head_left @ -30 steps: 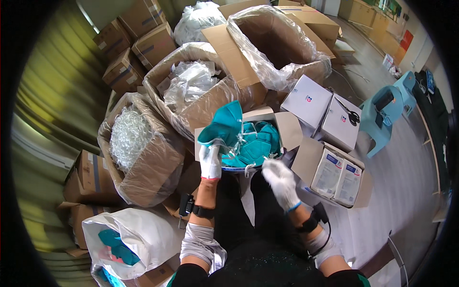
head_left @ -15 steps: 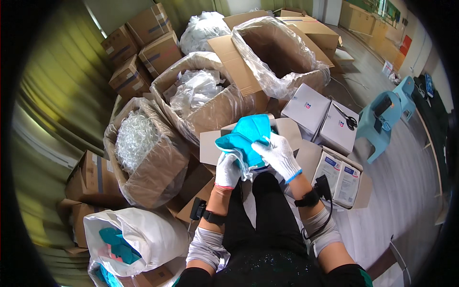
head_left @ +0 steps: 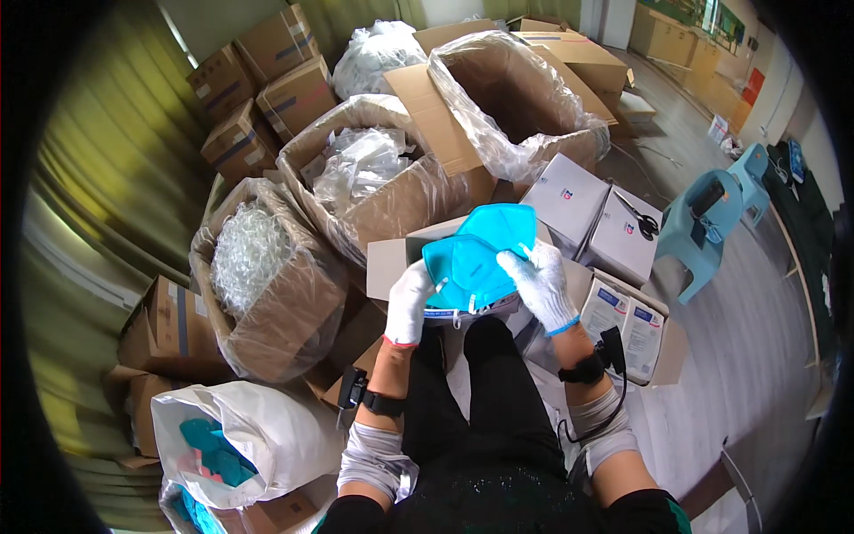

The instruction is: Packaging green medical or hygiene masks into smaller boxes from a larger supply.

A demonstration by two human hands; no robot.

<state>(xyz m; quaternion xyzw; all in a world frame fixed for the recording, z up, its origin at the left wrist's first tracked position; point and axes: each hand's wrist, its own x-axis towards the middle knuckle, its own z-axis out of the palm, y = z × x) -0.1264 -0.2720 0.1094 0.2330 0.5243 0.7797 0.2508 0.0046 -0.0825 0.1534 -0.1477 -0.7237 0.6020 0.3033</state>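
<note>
Over an open carton [head_left: 388, 271] in front of my knees, I hold teal face masks [head_left: 480, 267], at least two overlapping, spread flat with the front one facing up. My left hand [head_left: 410, 303], in a white knit glove with a red cuff, closes on their left edge. At the right edge my right hand [head_left: 541, 283], gloved in white with a blue cuff, pinches with thumb and fingers. Short white strap ends hang at the masks' lower edge. What lies inside the carton is mostly hidden by the masks.
To the left stand lined cartons with clear straps [head_left: 253, 249] and plastic bags [head_left: 360, 169], and a white sack [head_left: 285, 436] of teal masks. Scissors [head_left: 639, 218] lie on white boxes [head_left: 567, 200] at right, near an open box of packs [head_left: 623, 329] and blue stools [head_left: 698, 236].
My hands have moved apart, the right one outward and the left one slightly left. The masks, bunched and tilted before, now lie spread between them.
</note>
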